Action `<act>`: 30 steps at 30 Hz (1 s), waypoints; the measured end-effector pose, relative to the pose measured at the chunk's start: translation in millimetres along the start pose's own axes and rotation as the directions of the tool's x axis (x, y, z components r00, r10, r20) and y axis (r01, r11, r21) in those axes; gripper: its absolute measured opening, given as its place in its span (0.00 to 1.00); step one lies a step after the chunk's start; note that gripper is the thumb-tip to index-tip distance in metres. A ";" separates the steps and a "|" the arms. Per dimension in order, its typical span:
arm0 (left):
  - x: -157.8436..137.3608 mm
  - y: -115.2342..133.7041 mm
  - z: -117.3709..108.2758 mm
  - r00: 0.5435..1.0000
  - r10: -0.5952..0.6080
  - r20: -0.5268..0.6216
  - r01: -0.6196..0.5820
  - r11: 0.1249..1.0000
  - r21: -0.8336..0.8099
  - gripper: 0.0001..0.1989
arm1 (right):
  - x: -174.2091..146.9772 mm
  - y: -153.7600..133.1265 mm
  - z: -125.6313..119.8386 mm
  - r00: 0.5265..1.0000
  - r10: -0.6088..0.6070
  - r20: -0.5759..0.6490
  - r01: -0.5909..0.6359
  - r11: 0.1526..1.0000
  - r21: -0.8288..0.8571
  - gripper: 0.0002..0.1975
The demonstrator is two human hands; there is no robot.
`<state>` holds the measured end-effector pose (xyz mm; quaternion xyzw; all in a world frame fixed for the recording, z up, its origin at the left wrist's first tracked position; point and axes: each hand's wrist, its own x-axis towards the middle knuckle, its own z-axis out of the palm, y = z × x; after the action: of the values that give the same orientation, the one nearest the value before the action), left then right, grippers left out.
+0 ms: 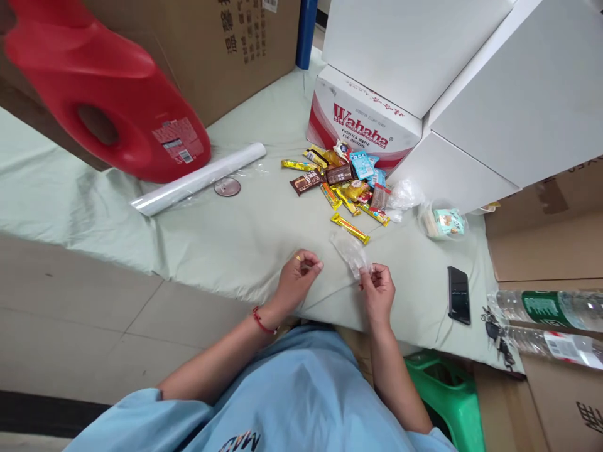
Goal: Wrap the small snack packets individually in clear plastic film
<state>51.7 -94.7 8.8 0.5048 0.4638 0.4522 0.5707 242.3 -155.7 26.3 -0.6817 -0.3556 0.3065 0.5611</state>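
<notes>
My right hand (378, 290) pinches one end of a clear plastic bag (349, 252), which stretches up and left from the fingers over the cloth. To the left, my left hand (301, 273) is curled with thumb and fingertips together; whatever it may hold is too small to make out. Just beyond the bag lies a yellow-wrapped snack stick (350, 228). Farther back is a pile of wrapped snacks, including a brown packet (306, 181), a blue packet (362, 165) and several yellow sticks. Crumpled clear plastic (404, 196) sits at the pile's right.
A plastic-film roll (202, 177), a round lid (227, 186) and a red jug (117, 94) stand on the left. A Wahaha carton (362, 119) is behind. At right are a tub of packets (443, 221), phone (458, 295), keys (494, 333) and bottles (546, 309).
</notes>
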 end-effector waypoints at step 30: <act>3.0 16.2 2.0 0.970 -0.235 0.063 0.240 0.967 -0.086 0.27 | -25.2 4.5 -16.7 0.968 0.029 0.248 -0.029 1.000 -0.002 0.12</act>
<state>53.4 -90.8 24.8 0.4301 0.4845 0.3883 0.6554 242.5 -186.3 25.4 -0.6426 -0.4127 0.3978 0.5084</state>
